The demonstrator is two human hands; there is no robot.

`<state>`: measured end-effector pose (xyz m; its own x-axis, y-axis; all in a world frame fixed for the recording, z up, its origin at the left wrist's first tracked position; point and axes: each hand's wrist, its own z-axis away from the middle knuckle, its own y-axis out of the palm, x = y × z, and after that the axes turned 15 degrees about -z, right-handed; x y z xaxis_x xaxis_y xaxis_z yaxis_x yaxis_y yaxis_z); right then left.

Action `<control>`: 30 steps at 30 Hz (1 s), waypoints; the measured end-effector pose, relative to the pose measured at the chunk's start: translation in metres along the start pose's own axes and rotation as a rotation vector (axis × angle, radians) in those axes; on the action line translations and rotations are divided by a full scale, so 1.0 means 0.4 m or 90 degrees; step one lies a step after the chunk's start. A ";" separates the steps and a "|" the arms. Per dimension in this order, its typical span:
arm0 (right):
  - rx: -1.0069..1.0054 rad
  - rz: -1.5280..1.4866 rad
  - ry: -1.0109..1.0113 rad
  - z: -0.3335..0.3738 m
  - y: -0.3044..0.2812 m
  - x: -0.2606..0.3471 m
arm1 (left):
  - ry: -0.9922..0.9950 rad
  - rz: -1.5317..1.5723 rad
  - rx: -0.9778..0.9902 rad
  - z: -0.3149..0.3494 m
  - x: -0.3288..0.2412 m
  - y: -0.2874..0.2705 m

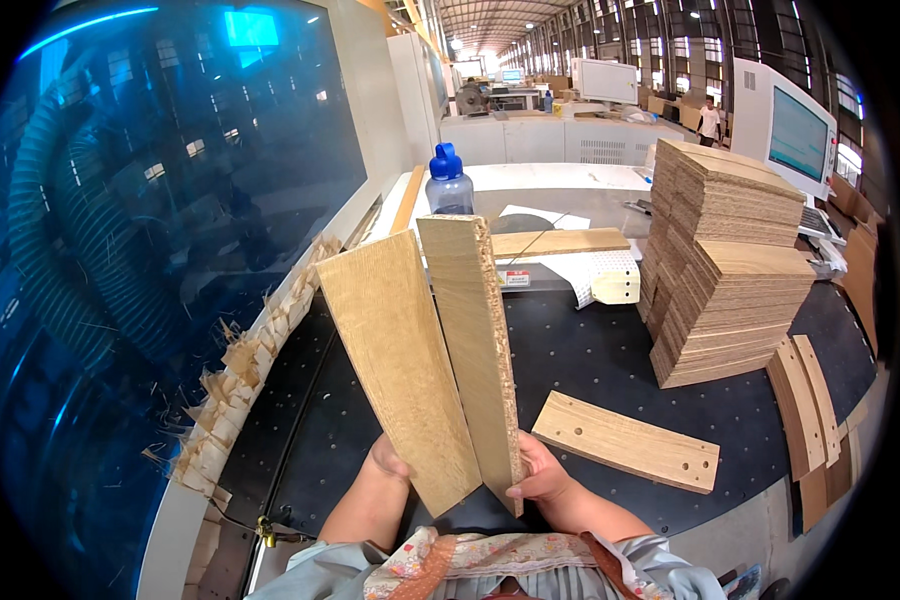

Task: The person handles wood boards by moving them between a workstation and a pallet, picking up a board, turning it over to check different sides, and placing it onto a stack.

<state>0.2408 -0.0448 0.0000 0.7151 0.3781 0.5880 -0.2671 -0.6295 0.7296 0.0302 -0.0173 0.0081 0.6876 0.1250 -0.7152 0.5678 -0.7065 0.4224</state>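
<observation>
Two wood-grain particle board panels stand upright in front of me, held side by side near their lower ends. My left hand [388, 462] is closed on the left panel [395, 370], its thumb on the face and its fingers hidden behind. Around the lower edge of the right panel [462, 330] wraps my right hand [540, 470]. That panel is turned so its raw chipboard edge shows, and the two panels nearly meet at the bottom. A drilled panel [630, 440] with several holes lies flat on the black table, right of my right hand.
A tall stack of panels [735, 265] stands at the right, with more drilled boards [805, 405] by the table's right edge. A blue-capped bottle [450, 185] and a loose strip [560, 243] are beyond the panels. The blue-windowed machine [190, 150] borders the left; a monitor [800, 125] stands back right.
</observation>
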 end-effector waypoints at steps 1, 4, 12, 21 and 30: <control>-0.012 0.003 0.001 -0.002 0.014 0.003 | -0.010 0.001 -0.003 0.001 0.001 0.000; -0.021 0.014 -0.007 -0.003 0.036 0.005 | -0.032 -0.008 -0.014 0.005 -0.002 0.003; -0.038 -0.012 -0.023 0.005 -0.013 -0.003 | -0.058 -0.001 -0.164 0.001 0.006 -0.022; -0.094 -0.091 -0.013 0.012 -0.020 0.002 | -0.073 0.088 -0.324 -0.047 0.053 -0.024; 0.015 -0.212 -0.027 -0.015 -0.015 0.022 | -0.005 0.217 -0.005 -0.082 0.040 -0.050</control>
<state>0.2449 -0.0336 0.0028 0.7872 0.5368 0.3035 -0.0004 -0.4918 0.8707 0.0448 0.0216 0.0066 0.8348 -0.1235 -0.5365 0.3091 -0.7012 0.6425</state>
